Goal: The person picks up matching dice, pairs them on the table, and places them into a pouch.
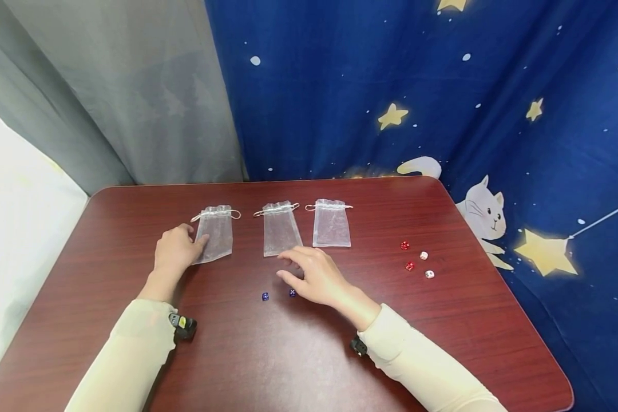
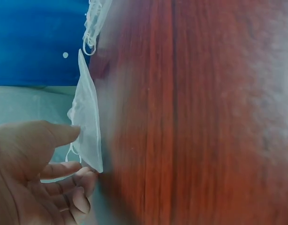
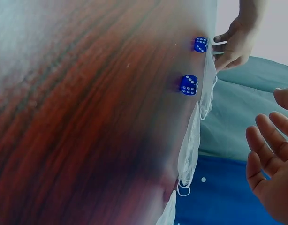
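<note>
My left hand (image 1: 176, 250) is at the left edge of a sheer white drawstring bag (image 1: 218, 236) that lies flat. In the left wrist view its thumb overlaps the bag (image 2: 90, 124), and the loosely bent fingers are by the bag's corner, a gap between them and the thumb. Over the middle of the table hovers my right hand (image 1: 316, 276), fingers spread and relaxed, holding nothing. Close to its thumb is a blue die (image 1: 292, 292), with another blue die (image 1: 265, 296) just to the left. Both dice show white pips in the right wrist view.
Two more sheer drawstring bags, one central (image 1: 280, 232) and one right of it (image 1: 332, 226), lie in a row on the reddish-brown table (image 1: 309, 360). Toward the right sit two red dice (image 1: 409, 266) and two white dice (image 1: 430, 274). Curtains (image 1: 314, 86) hang behind the table's far edge.
</note>
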The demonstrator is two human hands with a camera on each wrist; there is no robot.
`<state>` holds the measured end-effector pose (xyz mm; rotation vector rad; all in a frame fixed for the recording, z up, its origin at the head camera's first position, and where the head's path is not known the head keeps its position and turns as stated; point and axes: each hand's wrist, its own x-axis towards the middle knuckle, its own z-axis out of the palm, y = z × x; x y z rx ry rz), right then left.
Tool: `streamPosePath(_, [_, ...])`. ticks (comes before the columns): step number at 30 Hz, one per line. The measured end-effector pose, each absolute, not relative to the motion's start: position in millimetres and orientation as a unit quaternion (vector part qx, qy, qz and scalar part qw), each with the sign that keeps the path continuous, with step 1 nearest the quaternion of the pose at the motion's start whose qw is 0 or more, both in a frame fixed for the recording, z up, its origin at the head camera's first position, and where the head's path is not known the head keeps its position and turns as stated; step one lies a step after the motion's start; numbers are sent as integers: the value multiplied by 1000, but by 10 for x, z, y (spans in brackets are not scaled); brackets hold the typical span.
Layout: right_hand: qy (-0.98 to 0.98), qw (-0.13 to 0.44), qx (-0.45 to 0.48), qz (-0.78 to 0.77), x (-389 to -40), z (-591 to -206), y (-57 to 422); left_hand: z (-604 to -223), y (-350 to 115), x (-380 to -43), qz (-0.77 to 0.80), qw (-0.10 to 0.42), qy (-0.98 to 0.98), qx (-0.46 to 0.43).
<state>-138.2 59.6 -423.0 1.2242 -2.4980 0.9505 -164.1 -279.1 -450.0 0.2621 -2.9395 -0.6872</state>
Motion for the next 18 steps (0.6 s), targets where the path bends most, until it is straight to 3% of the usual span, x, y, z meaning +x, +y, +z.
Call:
streamPosePath(8, [-848,93,409,324,-1389,-4257,611,-4500,-2778,-1713,-241,30,-960,141])
streamPosePath(18, [-851,97,409,316,-1401,-4292,639,-4535,-2769,-1687,-304,54,-942,133])
